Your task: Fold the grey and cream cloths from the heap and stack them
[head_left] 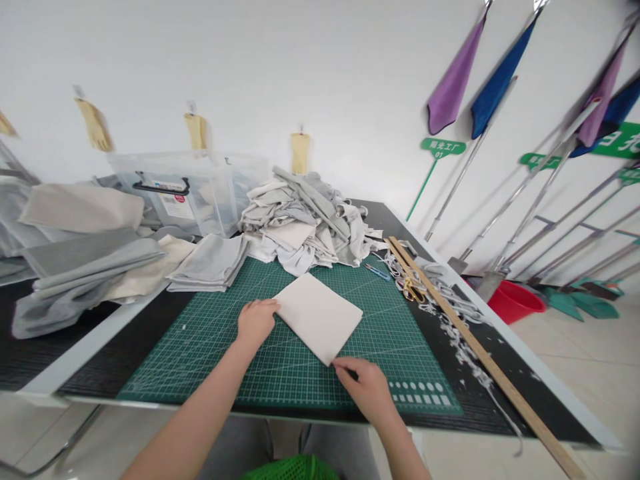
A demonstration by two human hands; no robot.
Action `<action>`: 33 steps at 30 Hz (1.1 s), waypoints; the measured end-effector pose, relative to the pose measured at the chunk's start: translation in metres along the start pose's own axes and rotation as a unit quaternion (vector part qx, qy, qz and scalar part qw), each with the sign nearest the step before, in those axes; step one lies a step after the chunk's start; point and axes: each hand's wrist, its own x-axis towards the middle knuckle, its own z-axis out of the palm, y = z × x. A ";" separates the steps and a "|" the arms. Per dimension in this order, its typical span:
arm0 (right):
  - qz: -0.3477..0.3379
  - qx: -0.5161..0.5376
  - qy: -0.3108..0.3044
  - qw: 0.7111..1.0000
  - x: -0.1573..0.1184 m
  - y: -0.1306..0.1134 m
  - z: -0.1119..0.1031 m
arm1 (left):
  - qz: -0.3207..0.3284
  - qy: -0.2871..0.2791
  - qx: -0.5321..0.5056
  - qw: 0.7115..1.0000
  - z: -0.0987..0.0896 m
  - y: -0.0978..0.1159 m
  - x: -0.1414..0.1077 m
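A folded cream cloth (pixel 320 315) lies turned at an angle on the green cutting mat (pixel 200 353). My left hand (pixel 257 321) is at its left corner, with the fingers closed together on that edge. At the corner nearest me, my right hand (pixel 363 383) pinches the cloth between thumb and forefinger. Behind the cloth rises a heap of grey and cream cloths (pixel 310 217). A stack of folded grey cloths (pixel 210 262) rests at the mat's back left edge.
Blue snips (pixel 377 272), yellow-handled scissors (pixel 413 289) and a long wooden strip (pixel 480 350) lie on the right among fabric scraps. A clear plastic box (pixel 185 193) stands at the back left, near more piled cloths (pixel 90 260). A red bucket (pixel 515 301) is on the floor.
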 end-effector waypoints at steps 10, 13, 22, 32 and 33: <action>0.142 -0.050 0.088 0.985 0.088 0.029 -0.016 | -0.051 -0.038 -0.021 0.998 -0.010 0.013 -0.027; 0.143 -0.038 0.071 0.986 0.091 0.031 -0.010 | -0.034 -0.045 -0.034 0.998 -0.006 0.024 -0.038; 0.116 0.130 0.008 0.985 0.020 0.021 0.011 | -0.046 -0.031 -0.036 0.998 -0.005 0.014 -0.048; 0.147 0.289 -0.012 0.946 0.011 0.020 0.007 | 0.246 -0.115 -0.066 0.960 -0.007 0.044 -0.073; 0.133 0.296 -0.009 0.946 0.010 0.020 0.007 | 0.243 -0.114 -0.057 0.962 -0.004 0.047 -0.072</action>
